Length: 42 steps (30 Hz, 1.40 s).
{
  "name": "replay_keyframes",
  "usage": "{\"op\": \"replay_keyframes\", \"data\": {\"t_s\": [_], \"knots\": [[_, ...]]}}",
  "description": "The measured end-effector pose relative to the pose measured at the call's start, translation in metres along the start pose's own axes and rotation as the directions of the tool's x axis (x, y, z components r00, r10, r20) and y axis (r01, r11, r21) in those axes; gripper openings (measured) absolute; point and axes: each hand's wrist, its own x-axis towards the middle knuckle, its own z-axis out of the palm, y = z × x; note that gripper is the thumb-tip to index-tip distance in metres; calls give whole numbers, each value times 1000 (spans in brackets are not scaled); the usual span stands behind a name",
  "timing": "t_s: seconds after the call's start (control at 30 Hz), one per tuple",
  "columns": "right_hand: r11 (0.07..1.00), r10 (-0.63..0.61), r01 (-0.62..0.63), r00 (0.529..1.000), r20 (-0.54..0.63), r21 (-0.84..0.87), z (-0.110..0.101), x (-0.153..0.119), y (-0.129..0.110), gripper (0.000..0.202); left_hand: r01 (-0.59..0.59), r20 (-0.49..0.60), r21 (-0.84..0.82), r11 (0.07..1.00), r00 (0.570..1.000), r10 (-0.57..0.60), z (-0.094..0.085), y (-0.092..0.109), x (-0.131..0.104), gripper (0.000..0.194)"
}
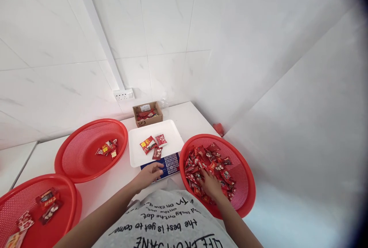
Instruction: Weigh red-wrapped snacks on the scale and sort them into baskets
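My right hand [211, 185] reaches into the red plastic basket [249, 186] on the right, fingers apart and touching a heap of small red snack packets [214, 160]. Nothing is visibly gripped in it. My left hand [148, 174] hovers at the front edge of a digital scale, beside its blue keypad [171, 163], with loosely bent, parted fingers and nothing held. On the scale's white tray [138, 154] lie a red and yellow packet [148, 144], a pinkish-red packet [161, 140] and a dark red packet [157, 153].
Behind the scale stands a cardboard box [148, 117] with red packets inside. To the left, a red basket [76, 152] holds a few packets [107, 148]; another basket [71, 206] nearer me holds several. A wall socket [124, 94] is above the white table [184, 114].
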Motion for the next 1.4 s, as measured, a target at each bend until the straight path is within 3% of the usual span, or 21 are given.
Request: {"op": "replay_keyframes", "data": {"t_s": [0.13, 0.3, 0.47, 0.57, 0.63, 0.73, 0.83, 0.97, 1.17, 1.33, 1.4], "knots": [[999, -1, 4, 998, 63, -38, -4, 5, -1, 44, 13, 0, -9, 1000, 1000, -13, 0, -6, -7, 36], [971, 52, -49, 999, -8, 236, -17, 7, -4, 36, 29, 11, 1, 1000, 1000, -29, -1, -7, -11, 39], [833, 52, 17, 993, -109, 553, -41, -8, -29, 27, 18, 77, -4, 1000, 997, -17, 5, 2, -10, 40], [752, -56, 82, 997, -60, 654, -56, -23, -60, 30, -23, 130, -29, 999, 991, 27, 14, 13, -8, 43], [754, -170, 133, 985, -4, 644, -62, -33, -82, 32, -37, 174, -78, 996, 983, 50, 21, 22, -7, 50], [744, -364, 254, 930, 57, 617, -62, -45, -109, 29, -41, 240, -177, 983, 967, 84, 32, 30, -4, 58], [725, -472, 309, 874, 117, 615, -53, -51, -119, 25, -21, 243, -240, 970, 967, 81, 37, 29, -2, 53], [746, -434, 268, 890, 141, 609, -43, -48, -112, 22, 12, 164, -318, 948, 986, 42, 31, 22, 6, 41], [748, -379, 201, 912, 158, 632, -45, -46, -103, 27, -10, -124, -498, 867, 991, -60, -1, 34, 39, 32], [774, -356, 200, 922, 151, 601, -47, -44, -100, 32, -52, -254, -427, 903, 965, -65, -18, 35, 59, 44], [803, -348, 220, 928, 137, 554, -46, -41, -95, 32, -106, -349, -297, 949, 937, -4, -18, 27, 59, 53]]}}
